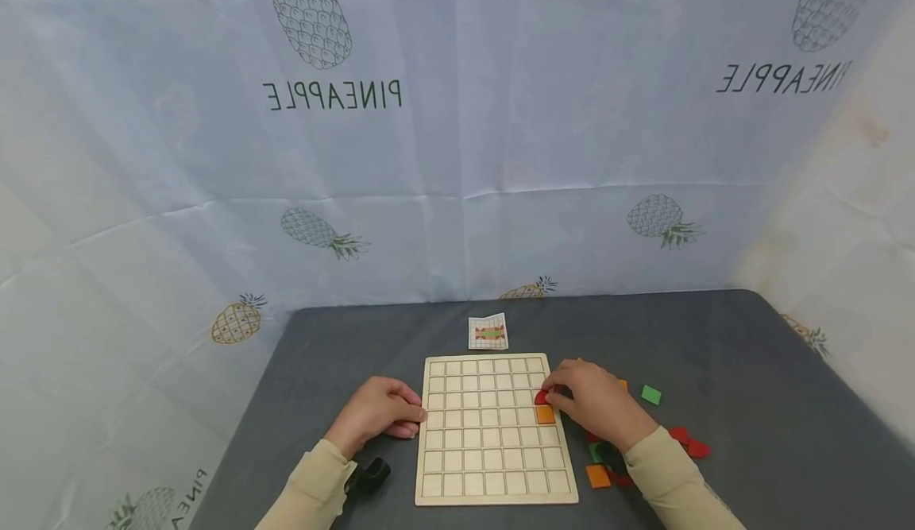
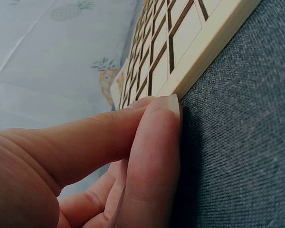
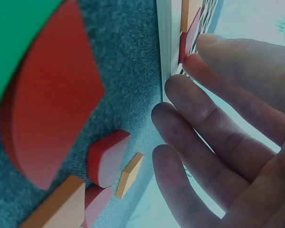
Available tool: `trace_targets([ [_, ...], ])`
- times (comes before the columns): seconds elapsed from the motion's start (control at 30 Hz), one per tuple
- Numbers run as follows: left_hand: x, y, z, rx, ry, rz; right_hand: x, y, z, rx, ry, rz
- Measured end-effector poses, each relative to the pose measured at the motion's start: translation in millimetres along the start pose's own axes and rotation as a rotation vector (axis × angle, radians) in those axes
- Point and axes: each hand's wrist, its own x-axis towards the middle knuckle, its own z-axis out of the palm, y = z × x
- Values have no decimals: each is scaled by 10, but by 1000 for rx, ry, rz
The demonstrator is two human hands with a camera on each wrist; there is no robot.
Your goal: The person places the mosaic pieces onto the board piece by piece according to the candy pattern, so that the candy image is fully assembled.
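Observation:
A pale wooden grid board (image 1: 493, 460) lies in front of me. My left hand (image 1: 382, 412) holds its left edge, with thumb and finger together at the rim (image 2: 178, 85) in the left wrist view. At the board's right side, my right hand (image 1: 596, 403) pinches a red piece with a curved edge (image 1: 541, 397) between thumb and index finger. That piece sits directly above an orange square tile (image 1: 546, 415) set in a cell of the right column. In the right wrist view, the red piece (image 3: 189, 40) touches the index fingertip, and the other fingers spread loosely.
Behind the board lies a small pattern card (image 1: 488, 332). Right of it are loose pieces: a green tile (image 1: 651, 394), red pieces (image 1: 696, 449), an orange tile (image 1: 597, 477) and others partly under my right forearm. A black strap (image 1: 369, 477) is by my left wrist.

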Motion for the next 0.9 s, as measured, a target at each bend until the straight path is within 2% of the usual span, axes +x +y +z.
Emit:
trace_targets([
  [0.33,-10,17,-11,0,1,-4,-53,5,-93,-6,2,34],
  [0.57,-13,16,6,10,-22,-14,-339,229,-228,-36,8,59],
  [0.77,-5,24,-7,20,-13,-14,-582,450,-340,-69,-53,135],
  [0.9,1,26,-20,33,-10,-17,-700,552,-403,-84,-63,126],
])
